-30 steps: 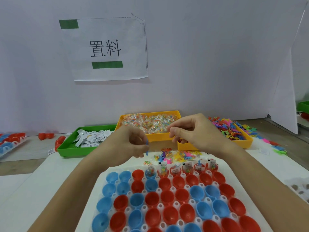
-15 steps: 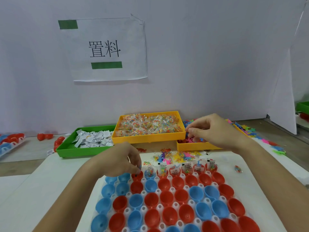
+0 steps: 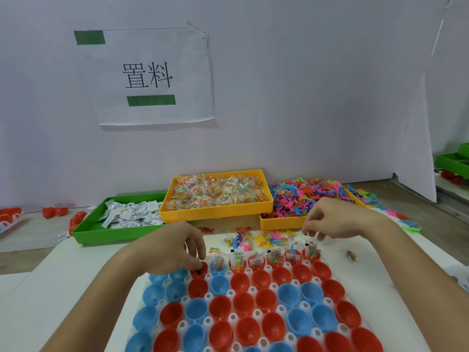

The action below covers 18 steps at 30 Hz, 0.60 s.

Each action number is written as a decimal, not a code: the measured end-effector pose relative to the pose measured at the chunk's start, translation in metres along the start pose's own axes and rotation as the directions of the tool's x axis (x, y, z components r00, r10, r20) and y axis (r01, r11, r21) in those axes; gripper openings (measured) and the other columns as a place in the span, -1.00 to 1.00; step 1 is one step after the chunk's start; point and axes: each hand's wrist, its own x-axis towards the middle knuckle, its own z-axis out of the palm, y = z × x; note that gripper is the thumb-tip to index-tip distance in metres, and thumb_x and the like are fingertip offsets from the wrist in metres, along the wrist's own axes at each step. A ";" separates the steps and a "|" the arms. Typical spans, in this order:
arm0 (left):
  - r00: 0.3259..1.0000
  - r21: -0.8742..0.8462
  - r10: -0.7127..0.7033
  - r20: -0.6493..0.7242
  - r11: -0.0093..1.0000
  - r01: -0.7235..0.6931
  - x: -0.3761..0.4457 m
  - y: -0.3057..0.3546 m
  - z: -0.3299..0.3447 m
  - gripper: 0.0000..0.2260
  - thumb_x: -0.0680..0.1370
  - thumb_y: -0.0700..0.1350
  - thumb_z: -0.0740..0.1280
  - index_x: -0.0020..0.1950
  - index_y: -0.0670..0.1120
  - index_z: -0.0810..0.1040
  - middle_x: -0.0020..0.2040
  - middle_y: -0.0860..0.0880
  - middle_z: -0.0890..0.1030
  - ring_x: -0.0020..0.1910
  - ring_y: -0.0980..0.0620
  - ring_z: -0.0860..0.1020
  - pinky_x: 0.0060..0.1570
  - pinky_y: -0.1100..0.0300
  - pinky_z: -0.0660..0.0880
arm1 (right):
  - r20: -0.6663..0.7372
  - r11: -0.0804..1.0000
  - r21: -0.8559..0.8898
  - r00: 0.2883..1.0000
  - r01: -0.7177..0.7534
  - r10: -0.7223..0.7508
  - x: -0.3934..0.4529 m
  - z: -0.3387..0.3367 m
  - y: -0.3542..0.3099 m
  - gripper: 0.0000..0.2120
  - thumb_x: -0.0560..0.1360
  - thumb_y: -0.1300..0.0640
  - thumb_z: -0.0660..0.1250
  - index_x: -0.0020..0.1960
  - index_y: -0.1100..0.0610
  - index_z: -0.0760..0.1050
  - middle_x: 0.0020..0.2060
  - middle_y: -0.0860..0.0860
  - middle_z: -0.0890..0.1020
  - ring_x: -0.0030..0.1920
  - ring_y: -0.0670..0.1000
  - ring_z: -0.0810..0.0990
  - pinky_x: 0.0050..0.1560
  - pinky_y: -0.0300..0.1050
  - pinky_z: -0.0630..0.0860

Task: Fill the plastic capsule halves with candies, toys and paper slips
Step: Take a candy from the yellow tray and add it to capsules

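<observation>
The left hand (image 3: 175,250) is lowered over the far row of the white holder tray (image 3: 256,313), fingertips curled down at a red capsule half (image 3: 199,270) where something small and dark sits; whether it is pinched cannot be told. The right hand (image 3: 337,219) is held above the tray's far right corner, fingers bent together, a grip not discernible. Glossy red and blue cups are seated in rows; those in the far row (image 3: 274,257) are stuffed with crinkly candy packets and paper slips.

My left hand (image 3: 170,250) curls fingertips downward, while my right hand (image 3: 337,219) hovers farther forward, fingers loosely bent.
</observation>
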 end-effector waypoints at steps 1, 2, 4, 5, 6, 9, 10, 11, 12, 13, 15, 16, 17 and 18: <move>1.000 -0.001 -0.002 0.000 1.000 0.002 0.000 0.000 0.000 -0.92 0.46 -0.05 0.50 -0.15 0.09 0.62 -0.20 0.15 0.62 -0.29 0.22 0.52 -0.27 0.34 0.46 | 0.011 1.000 0.000 1.000 -0.005 0.005 0.000 0.000 0.001 -0.80 0.64 0.09 0.27 0.03 0.00 0.68 -0.07 -0.11 0.70 -0.13 -0.16 0.68 -0.27 -0.35 0.49; 1.000 -0.006 -0.005 -0.001 1.000 0.005 -0.001 0.000 -0.001 -0.92 0.46 -0.03 0.50 -0.14 0.10 0.61 -0.18 0.14 0.62 -0.26 0.21 0.53 -0.24 0.32 0.48 | 0.017 1.000 -0.006 1.000 -0.004 0.004 0.001 0.000 0.002 -0.81 0.64 0.11 0.27 0.06 0.00 0.67 -0.05 -0.12 0.69 -0.11 -0.16 0.67 -0.26 -0.35 0.49; 1.000 -0.017 -0.008 -0.004 1.000 0.008 -0.001 0.000 -0.002 -0.92 0.47 0.00 0.49 -0.11 0.12 0.61 -0.16 0.13 0.62 -0.20 0.18 0.55 -0.19 0.28 0.50 | 0.018 1.000 -0.030 1.000 0.002 -0.001 0.002 0.002 0.005 -0.82 0.62 0.15 0.30 0.09 0.00 0.67 -0.07 -0.15 0.67 -0.11 -0.17 0.65 -0.21 -0.33 0.50; 1.000 -0.020 -0.006 -0.011 1.000 0.006 -0.001 0.000 -0.003 -0.92 0.48 0.01 0.49 -0.11 0.13 0.60 -0.15 0.13 0.62 -0.19 0.17 0.56 -0.19 0.29 0.51 | 0.009 0.999 -0.040 1.000 -0.004 0.005 0.004 0.004 0.006 -0.83 0.61 0.17 0.33 0.09 0.02 0.68 -0.07 -0.14 0.67 -0.13 -0.17 0.63 -0.18 -0.32 0.50; 1.000 -0.021 -0.005 -0.020 1.000 0.005 -0.002 0.000 -0.004 -0.92 0.48 0.02 0.48 -0.10 0.13 0.60 -0.15 0.12 0.62 -0.18 0.17 0.56 -0.19 0.31 0.50 | -0.005 0.999 -0.048 1.000 -0.015 0.014 0.005 0.006 0.007 -0.85 0.59 0.17 0.36 0.08 0.03 0.68 -0.05 -0.12 0.67 -0.14 -0.17 0.61 -0.15 -0.30 0.51; 0.999 -0.030 0.001 -0.053 1.000 -0.003 -0.002 0.000 -0.005 -0.93 0.50 0.03 0.47 -0.08 0.12 0.61 -0.15 0.10 0.62 -0.19 0.17 0.56 -0.19 0.31 0.49 | -0.046 0.998 -0.055 0.999 -0.030 0.028 0.009 0.013 0.012 -0.90 0.52 0.12 0.45 0.03 0.02 0.70 -0.08 -0.12 0.66 -0.20 -0.17 0.58 -0.22 -0.31 0.48; 0.998 -0.033 0.005 -0.062 0.999 -0.007 -0.002 0.000 -0.005 -0.93 0.49 0.03 0.47 -0.08 0.12 0.61 -0.15 0.09 0.62 -0.19 0.17 0.56 -0.19 0.31 0.49 | -0.057 0.998 -0.058 0.998 -0.026 0.023 0.010 0.015 0.013 -0.91 0.51 0.10 0.48 0.00 0.00 0.71 -0.14 -0.17 0.62 -0.24 -0.18 0.55 -0.28 -0.34 0.43; 0.998 -0.033 0.008 -0.068 0.999 -0.010 -0.002 0.000 -0.005 -0.93 0.49 0.03 0.47 -0.08 0.12 0.61 -0.15 0.09 0.62 -0.19 0.18 0.56 -0.19 0.31 0.48 | -0.069 0.998 -0.058 0.998 -0.020 0.016 0.010 0.017 0.014 -0.92 0.50 0.09 0.49 -0.01 -0.02 0.71 -0.19 -0.21 0.57 -0.26 -0.19 0.53 -0.32 -0.36 0.39; 0.997 -0.032 0.009 -0.071 0.999 -0.011 -0.002 -0.001 -0.005 -0.93 0.49 0.04 0.46 -0.08 0.12 0.60 -0.15 0.09 0.62 -0.19 0.19 0.56 -0.19 0.32 0.48 | -0.083 0.998 -0.062 0.997 -0.009 0.004 0.011 0.018 0.015 -0.92 0.49 0.09 0.49 -0.03 -0.04 0.71 -0.21 -0.25 0.54 -0.24 -0.20 0.52 -0.32 -0.37 0.37; 0.997 -0.031 0.010 -0.073 0.999 -0.012 -0.002 -0.001 -0.004 -0.93 0.49 0.04 0.46 -0.08 0.13 0.60 -0.15 0.10 0.62 -0.19 0.19 0.56 -0.19 0.33 0.48 | -0.096 0.997 -0.072 0.995 0.008 -0.015 0.011 0.019 0.015 -0.92 0.49 0.10 0.50 -0.04 -0.06 0.72 -0.23 -0.26 0.54 -0.22 -0.20 0.52 -0.31 -0.39 0.36; 0.997 -0.035 0.014 -0.079 0.999 -0.017 -0.002 -0.001 -0.004 -0.92 0.49 0.04 0.46 -0.08 0.13 0.59 -0.15 0.11 0.61 -0.18 0.19 0.56 -0.19 0.35 0.48 | -0.117 0.995 -0.095 0.992 0.041 -0.052 0.011 0.021 0.014 -0.91 0.48 0.11 0.50 -0.08 -0.07 0.73 -0.27 -0.26 0.57 -0.20 -0.20 0.55 -0.32 -0.40 0.36; 0.997 -0.038 0.017 -0.081 0.999 -0.020 -0.002 -0.001 -0.004 -0.92 0.49 0.04 0.46 -0.08 0.13 0.59 -0.15 0.11 0.61 -0.19 0.20 0.56 -0.20 0.36 0.48 | -0.121 0.994 -0.097 0.991 0.050 -0.062 0.011 0.022 0.012 -0.91 0.48 0.12 0.50 -0.10 -0.07 0.73 -0.27 -0.25 0.60 -0.20 -0.20 0.56 -0.31 -0.40 0.38; 0.996 -0.041 0.019 -0.082 0.999 -0.023 -0.002 0.000 -0.004 -0.92 0.49 0.05 0.46 -0.08 0.14 0.59 -0.15 0.11 0.61 -0.19 0.20 0.56 -0.20 0.36 0.47 | -0.122 0.994 -0.092 0.990 0.055 -0.066 0.012 0.023 0.012 -0.91 0.48 0.12 0.50 -0.12 -0.07 0.73 -0.26 -0.23 0.63 -0.19 -0.19 0.58 -0.28 -0.37 0.44; 0.996 -0.043 0.022 -0.082 0.999 -0.026 -0.002 0.000 -0.004 -0.92 0.49 0.05 0.46 -0.08 0.14 0.59 -0.15 0.12 0.61 -0.19 0.21 0.55 -0.20 0.37 0.46 | -0.121 0.995 -0.083 0.990 0.057 -0.067 0.013 0.024 0.011 -0.91 0.48 0.12 0.50 -0.13 -0.06 0.73 -0.23 -0.21 0.65 -0.18 -0.18 0.60 -0.22 -0.32 0.52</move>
